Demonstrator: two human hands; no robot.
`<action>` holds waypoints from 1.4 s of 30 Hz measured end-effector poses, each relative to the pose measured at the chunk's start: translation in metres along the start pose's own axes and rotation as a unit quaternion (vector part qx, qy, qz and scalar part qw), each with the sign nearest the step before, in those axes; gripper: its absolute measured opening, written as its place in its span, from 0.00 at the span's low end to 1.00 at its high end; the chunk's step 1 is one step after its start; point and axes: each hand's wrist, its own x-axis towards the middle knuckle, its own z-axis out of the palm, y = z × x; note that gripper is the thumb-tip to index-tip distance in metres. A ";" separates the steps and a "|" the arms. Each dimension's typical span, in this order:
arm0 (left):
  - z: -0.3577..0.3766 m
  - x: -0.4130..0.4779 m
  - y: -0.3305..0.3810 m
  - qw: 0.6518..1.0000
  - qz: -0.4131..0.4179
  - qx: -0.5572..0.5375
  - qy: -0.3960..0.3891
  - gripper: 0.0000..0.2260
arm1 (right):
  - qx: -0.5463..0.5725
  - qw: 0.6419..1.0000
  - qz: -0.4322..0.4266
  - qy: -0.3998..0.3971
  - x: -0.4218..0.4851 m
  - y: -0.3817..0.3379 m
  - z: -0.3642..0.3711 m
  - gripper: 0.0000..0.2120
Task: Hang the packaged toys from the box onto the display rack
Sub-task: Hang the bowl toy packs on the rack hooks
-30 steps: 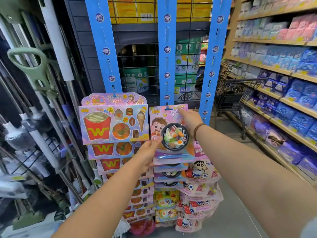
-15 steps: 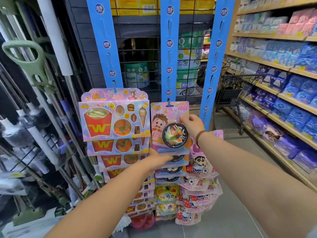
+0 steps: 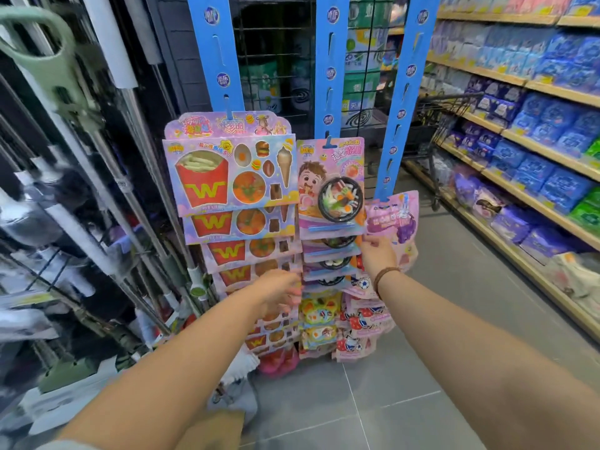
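Note:
A pink noodle-bowl toy pack [image 3: 331, 190] hangs at the top of a stack on the middle blue hanging strip [image 3: 331, 76]. Left of it, fries-and-food packs [image 3: 227, 177] hang in a stack from the left strip [image 3: 216, 60]. A pink pouch [image 3: 394, 216] hangs from the right strip [image 3: 406, 92], above football and strawberry pouches [image 3: 363, 316]. My right hand [image 3: 378, 258] sits just under the noodle pack and pink pouch, fingers loosely curled and holding nothing. My left hand [image 3: 282, 293] is blurred in front of the lower fries packs, with relaxed, empty fingers.
Mops and handles [image 3: 65, 76] lean close on the left. A wire shopping cart [image 3: 444, 115] stands behind the right strip. Store shelves [image 3: 535, 141] with blue and purple packs line the right side. Grey tiled floor [image 3: 422, 368] lies below, with a tan shape [image 3: 211, 430] at the bottom edge.
Both hands have let go of the noodle-bowl pack and dropped lower; it now hangs by itself on the middle strip. The view has moved closer to the rack.

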 end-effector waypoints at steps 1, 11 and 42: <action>-0.003 -0.006 -0.009 1.000 -0.005 -0.019 0.000 0.12 | -0.023 0.999 0.003 -0.022 -0.007 0.008 0.004 0.14; -0.024 -0.088 -0.122 0.993 -0.045 -0.086 0.067 0.07 | -0.078 0.963 0.022 -0.255 -0.117 0.050 0.057 0.07; -0.296 -0.064 -0.439 0.983 -0.178 -0.008 0.044 0.05 | -0.114 0.930 0.193 -0.291 -0.304 0.199 0.377 0.11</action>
